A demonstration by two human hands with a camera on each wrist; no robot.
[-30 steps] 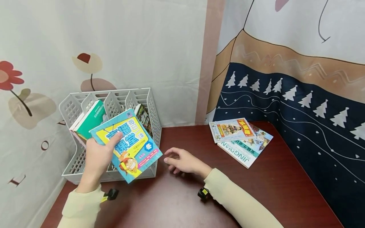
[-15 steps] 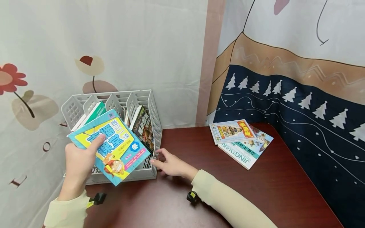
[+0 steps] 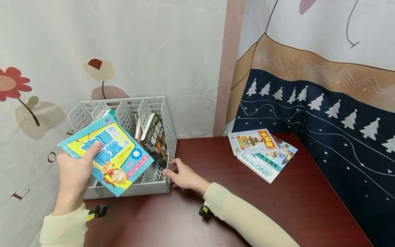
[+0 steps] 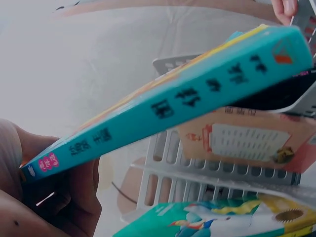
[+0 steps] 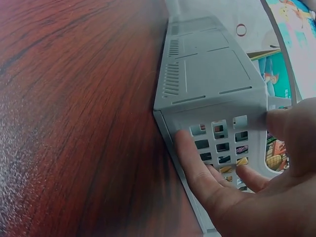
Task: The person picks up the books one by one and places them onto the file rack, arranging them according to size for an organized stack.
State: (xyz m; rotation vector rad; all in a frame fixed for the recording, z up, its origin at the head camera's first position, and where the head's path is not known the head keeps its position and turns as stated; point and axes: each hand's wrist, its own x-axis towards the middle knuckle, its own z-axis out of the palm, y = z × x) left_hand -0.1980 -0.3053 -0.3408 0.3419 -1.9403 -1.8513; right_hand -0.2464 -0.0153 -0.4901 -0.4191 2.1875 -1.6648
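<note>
My left hand [image 3: 71, 175] grips a blue-and-yellow book [image 3: 123, 156] by its left side, thumb across the cover, fingers behind. It is held tilted in front of a grey-white plastic book rack [image 3: 132, 189], covering part of the compartments. The left wrist view shows the book's teal spine [image 4: 163, 113]. At the rack's right end, my right hand [image 3: 186, 177] holds the perforated side wall [image 5: 222, 143], thumb at its front edge and fingers along the outside. A dark-covered book [image 3: 156, 140] leans in the rightmost compartment; a green book [image 3: 110, 113] shows farther left.
Two books lie overlapped at the table's back right: a small orange-and-white one [image 3: 253, 141] on a larger white-and-green one [image 3: 262, 168]. The dark red-brown table [image 3: 216, 151] meets a pale curtain [image 3: 185, 68] behind the rack and a navy tree-patterned cloth [image 3: 324, 137] on the right.
My left hand has carried the blue-and-yellow book leftward, uncovering the dark book in the rack. My right hand has moved left from beside the rack onto its side wall.
</note>
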